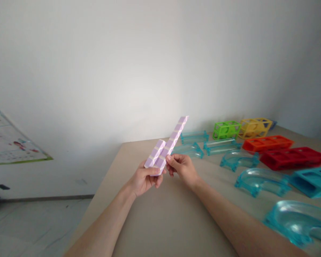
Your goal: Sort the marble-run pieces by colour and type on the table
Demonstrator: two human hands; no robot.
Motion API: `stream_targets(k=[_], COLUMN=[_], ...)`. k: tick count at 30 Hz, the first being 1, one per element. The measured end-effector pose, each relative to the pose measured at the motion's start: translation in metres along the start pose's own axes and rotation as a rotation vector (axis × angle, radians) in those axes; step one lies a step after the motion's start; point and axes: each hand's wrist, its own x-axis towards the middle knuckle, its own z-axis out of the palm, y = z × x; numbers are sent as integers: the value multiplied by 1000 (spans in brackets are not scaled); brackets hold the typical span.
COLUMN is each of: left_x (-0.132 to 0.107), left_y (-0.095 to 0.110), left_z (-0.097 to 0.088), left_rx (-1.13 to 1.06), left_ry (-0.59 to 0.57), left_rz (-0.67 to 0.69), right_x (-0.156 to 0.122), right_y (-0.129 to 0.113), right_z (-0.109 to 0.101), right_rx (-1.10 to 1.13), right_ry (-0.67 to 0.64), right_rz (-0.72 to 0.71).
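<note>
A folded strip of lilac paper (171, 142) with pale crossing lines is held up above the table. It has one long arm slanting up to the right and a shorter folded piece beside it on the left. My left hand (147, 178) grips the lower end, its thumb lying across the front of the paper. Against the right edge of the long arm, my right hand (183, 168) pinches with thumb and curled fingers. The fingers behind the paper are partly hidden.
The beige table (155, 221) meets a white wall. On the right lie clear blue curved track pieces (263, 180), a green frame block (227, 129), a yellow one (254, 127), an orange block (267, 143), a red block (294, 158) and a blue block (314, 181). A poster (13, 139) hangs at left.
</note>
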Motion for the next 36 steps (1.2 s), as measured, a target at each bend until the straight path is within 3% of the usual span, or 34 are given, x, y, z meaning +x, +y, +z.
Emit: stream_targets(k=[6,10,15,19,25,31,36], left_x=[-1,1,5,5,0,-1,-1], left_y=[-5,-4,-5,-6,-5,-11,-9], left_z=[0,-1,-4,-4,-3,-1,2], left_rx=[142,78,2,-12,-166,-182,-243], left_ry=[14,-36,89,102,-7,-93,-129], left_rz=[86,79,38,4,-243,-289,-307], right_x=[0,0,-6,-8,1,3,-1], right_y=[-3,-6,-4,-5,-10,-6,-10], right_z=[1,0,1,2,-2,-3,-1], right_rx=[-32,-94,-208,-307,58,336,412], right_ry=[53,58,5,27,224,124,50], right_rz=[-25,-49,-66,-73,61,210,222])
